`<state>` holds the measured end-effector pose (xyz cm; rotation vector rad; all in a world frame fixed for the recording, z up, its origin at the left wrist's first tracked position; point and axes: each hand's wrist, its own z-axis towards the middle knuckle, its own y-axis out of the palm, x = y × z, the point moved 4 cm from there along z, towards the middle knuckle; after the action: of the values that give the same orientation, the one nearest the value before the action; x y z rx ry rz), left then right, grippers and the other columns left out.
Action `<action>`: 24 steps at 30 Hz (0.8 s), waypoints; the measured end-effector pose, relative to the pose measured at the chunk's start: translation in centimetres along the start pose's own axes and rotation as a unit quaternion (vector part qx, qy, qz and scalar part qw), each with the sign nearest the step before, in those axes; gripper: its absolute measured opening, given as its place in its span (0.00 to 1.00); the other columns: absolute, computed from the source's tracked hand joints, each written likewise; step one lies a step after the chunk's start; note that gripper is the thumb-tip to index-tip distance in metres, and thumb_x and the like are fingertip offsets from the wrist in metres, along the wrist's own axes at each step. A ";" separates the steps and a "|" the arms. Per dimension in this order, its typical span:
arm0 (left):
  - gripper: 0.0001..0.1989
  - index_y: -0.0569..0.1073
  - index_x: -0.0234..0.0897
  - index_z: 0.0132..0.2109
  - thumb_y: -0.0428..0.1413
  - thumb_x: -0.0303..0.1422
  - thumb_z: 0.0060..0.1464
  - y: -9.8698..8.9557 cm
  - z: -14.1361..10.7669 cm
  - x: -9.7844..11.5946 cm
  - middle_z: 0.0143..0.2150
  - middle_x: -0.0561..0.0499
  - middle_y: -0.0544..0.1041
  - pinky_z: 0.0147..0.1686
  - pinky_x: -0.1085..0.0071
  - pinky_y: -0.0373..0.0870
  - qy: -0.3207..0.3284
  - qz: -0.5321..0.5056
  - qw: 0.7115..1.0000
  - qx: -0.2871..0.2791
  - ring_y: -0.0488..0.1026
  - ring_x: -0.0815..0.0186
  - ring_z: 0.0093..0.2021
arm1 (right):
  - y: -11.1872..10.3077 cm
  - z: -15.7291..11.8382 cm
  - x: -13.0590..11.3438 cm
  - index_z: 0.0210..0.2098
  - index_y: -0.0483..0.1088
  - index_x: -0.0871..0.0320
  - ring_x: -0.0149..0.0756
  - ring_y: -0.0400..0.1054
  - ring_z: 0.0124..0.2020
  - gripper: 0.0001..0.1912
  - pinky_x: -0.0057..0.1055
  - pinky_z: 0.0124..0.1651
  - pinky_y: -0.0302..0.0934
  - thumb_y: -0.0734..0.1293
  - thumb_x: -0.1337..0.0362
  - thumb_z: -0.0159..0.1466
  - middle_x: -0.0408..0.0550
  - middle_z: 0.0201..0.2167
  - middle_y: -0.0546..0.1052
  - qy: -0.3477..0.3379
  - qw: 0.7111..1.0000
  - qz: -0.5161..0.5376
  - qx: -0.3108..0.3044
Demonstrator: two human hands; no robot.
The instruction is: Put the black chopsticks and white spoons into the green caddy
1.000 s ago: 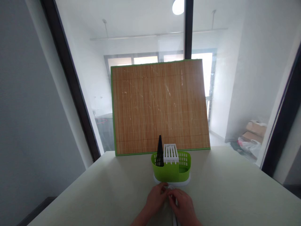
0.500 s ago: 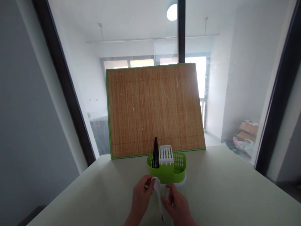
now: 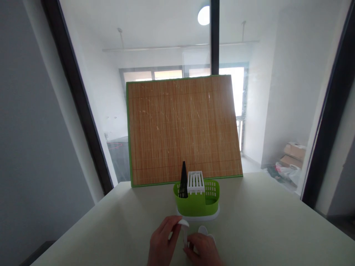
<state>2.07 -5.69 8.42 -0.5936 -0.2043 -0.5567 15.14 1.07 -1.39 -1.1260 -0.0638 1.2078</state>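
Spoon [image 3: 185, 224] work: apparently being handled between both hands, six o'clock of the basket [image 3: 194, 206]
Left hand [image 3: 164, 237]: fingertips pinched the spoon's bowl
Right hand [image 3: 203, 249]: fingers curled at the handle, could not tell how firmly
Other spoons [image 3: 203, 229]: likely, twelve o'clock of right hand
Basket load: black chopsticks [image 3: 183, 184] nine o'clock, slatted lid [image 3: 195, 181] centre
Spoon's next move: seemed to call for a steady hold

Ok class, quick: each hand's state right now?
Left hand: closed, holding a white spoon by its bowl end.
Right hand: at that spoon's handle; grip cannot be told.
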 end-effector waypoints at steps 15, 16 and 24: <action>0.11 0.74 0.36 0.39 0.52 0.38 0.55 -2.6 16.5 -5.5 0.34 0.50 0.77 0.32 0.75 0.71 -0.045 0.018 0.991 0.123 0.74 0.70 0.31 | -1.8 -0.1 0.0 0.46 0.65 0.54 0.35 0.70 0.29 0.12 0.28 0.33 0.62 0.59 0.67 0.62 0.44 0.27 0.75 -0.063 0.994 0.014 0.087; 0.12 0.74 0.36 0.38 0.51 0.38 0.56 -1.4 16.6 -6.1 0.34 0.50 0.77 0.33 0.74 0.70 -0.053 0.026 0.994 0.088 0.74 0.69 0.31 | -1.8 0.0 0.0 0.45 0.65 0.54 0.35 0.70 0.28 0.12 0.28 0.33 0.62 0.59 0.67 0.62 0.44 0.27 0.75 -0.065 0.994 0.012 0.084; 0.14 0.75 0.35 0.38 0.48 0.37 0.57 5.0 14.0 -9.1 0.34 0.50 0.78 0.34 0.74 0.65 -0.134 0.097 0.980 -0.113 0.73 0.68 0.33 | -2.2 -0.1 -0.6 0.41 0.68 0.53 0.33 0.70 0.30 0.11 0.27 0.35 0.61 0.58 0.69 0.61 0.44 0.29 0.76 -0.054 0.996 0.013 0.066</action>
<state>-3.13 9.79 14.40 -0.9014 -0.3370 -0.3103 16.45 0.77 0.40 -0.9489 -0.0502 1.2776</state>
